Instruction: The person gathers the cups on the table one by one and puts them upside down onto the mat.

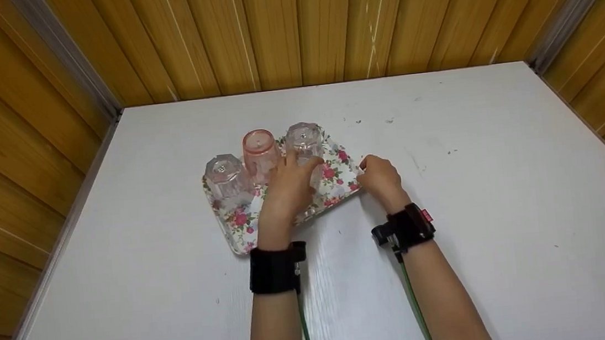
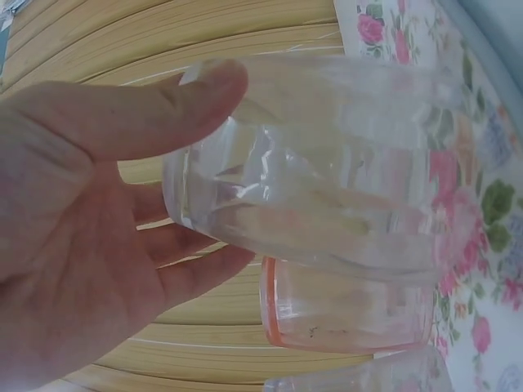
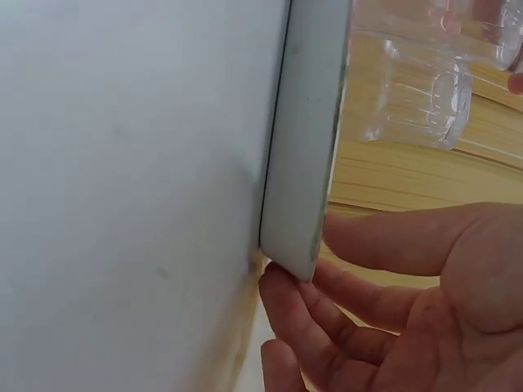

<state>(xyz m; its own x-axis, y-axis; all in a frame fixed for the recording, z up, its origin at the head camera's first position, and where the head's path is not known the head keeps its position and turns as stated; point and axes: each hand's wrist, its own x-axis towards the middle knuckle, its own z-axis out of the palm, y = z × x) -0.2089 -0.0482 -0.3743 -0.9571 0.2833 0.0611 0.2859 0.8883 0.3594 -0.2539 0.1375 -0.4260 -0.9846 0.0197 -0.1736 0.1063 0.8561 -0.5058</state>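
Observation:
A floral tray (image 1: 242,232) carries a clear glass (image 1: 225,173) at left, a pink glass (image 1: 260,154) in the middle and another clear glass (image 1: 303,135) at the back right, all bottom up. My left hand (image 1: 286,189) reaches over the tray's front. In the left wrist view its thumb and fingers grip a clear faceted glass (image 2: 302,171), its lower end close to the floral surface; from the head this glass is mostly hidden behind the hand. My right hand (image 1: 381,176) pinches the tray's right corner between thumb and fingers, as the right wrist view shows at the pale rim (image 3: 302,147).
The tray lies at an angle on a white table (image 1: 479,219). Wood-look panels (image 1: 316,24) enclose the table at the back and both sides. A green cable (image 1: 414,303) runs from each wrist strap along the forearm.

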